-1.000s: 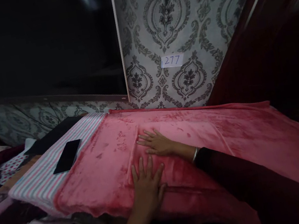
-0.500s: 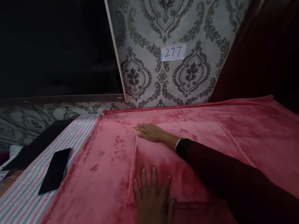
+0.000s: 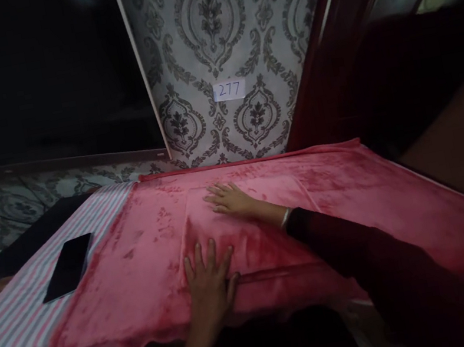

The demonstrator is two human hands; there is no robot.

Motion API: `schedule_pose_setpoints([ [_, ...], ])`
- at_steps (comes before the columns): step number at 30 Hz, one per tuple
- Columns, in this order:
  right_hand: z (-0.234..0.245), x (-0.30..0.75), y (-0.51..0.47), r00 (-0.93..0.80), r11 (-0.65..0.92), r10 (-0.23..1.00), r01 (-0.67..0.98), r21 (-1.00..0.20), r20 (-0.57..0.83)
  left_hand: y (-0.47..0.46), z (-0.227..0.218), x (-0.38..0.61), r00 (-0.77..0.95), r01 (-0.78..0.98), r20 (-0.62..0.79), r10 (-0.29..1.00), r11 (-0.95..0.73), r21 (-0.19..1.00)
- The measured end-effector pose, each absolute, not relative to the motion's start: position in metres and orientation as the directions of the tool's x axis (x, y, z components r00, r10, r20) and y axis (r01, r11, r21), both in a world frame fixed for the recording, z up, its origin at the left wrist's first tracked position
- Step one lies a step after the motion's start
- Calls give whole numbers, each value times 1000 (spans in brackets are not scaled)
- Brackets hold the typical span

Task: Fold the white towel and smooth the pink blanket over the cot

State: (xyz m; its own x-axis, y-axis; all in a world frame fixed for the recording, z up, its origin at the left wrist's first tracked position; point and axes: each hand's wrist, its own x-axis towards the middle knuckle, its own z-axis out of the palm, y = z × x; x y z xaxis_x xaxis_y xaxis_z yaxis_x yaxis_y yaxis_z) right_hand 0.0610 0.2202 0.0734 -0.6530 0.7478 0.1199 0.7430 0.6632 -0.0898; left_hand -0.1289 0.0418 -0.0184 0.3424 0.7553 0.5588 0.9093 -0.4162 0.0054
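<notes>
A pink plush blanket (image 3: 137, 274) covers most of the surface in front of me. On its middle lies a folded piece of the same pink plush cloth (image 3: 270, 238), squarish, with some wrinkles near its front. My left hand (image 3: 209, 276) rests palm down at the near left corner of the folded cloth, fingers spread. Farther back, my right hand (image 3: 232, 202) is flat on the upper part of the folded cloth, its fingers stretched out to the left. A pale bracelet circles the right wrist, below a dark sleeve. Neither hand grips anything.
A dark phone (image 3: 69, 268) lies on a striped cloth (image 3: 17, 307) at the left. Behind hangs a large black television (image 3: 32, 83), beside patterned wallpaper (image 3: 208, 16) with a paper label (image 3: 229, 90) reading 277. A dark reddish door or panel (image 3: 328, 55) stands at the right.
The view has turned to the right. My right hand has slid a little rightward across the folded cloth, away from its left edge. My left hand stays spread near the front left corner.
</notes>
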Motion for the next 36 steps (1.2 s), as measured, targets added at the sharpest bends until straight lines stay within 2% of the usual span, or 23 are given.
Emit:
schedule_pose_setpoints([
  [4, 69, 139, 171, -615, 621, 784, 777, -106, 84, 39, -13, -115, 352, 890, 613, 707, -457, 16],
  [6, 65, 169, 154, -602, 607, 794, 784, -129, 80, 35, -8, -91, 414, 843, 612, 674, -538, 23],
  [9, 60, 193, 140, -617, 620, 783, 767, -167, 75, 30, 1, -37, 588, 695, 538, 604, -717, 46],
  [12, 56, 202, 142, -631, 627, 775, 760, -174, 38, 28, 2, 13, 694, 599, 435, 574, -795, 93],
  [19, 43, 218, 189, -608, 610, 792, 789, -68, 59, 27, -24, 34, 705, 618, 379, 600, -781, 89],
  [22, 38, 223, 217, -557, 561, 827, 825, -63, 69, 25, -25, 28, 713, 618, 358, 603, -781, 85],
  [27, 28, 233, 255, -485, 493, 869, 862, -117, 93, 26, -25, 28, 723, 613, 357, 592, -788, 65],
  [32, 24, 243, 270, -406, 413, 910, 880, -233, 81, 26, -28, 29, 714, 623, 367, 596, -780, 55],
  [36, 30, 250, 272, -275, 285, 958, 914, -289, 75, 25, -25, 29, 708, 630, 373, 600, -775, 53],
])
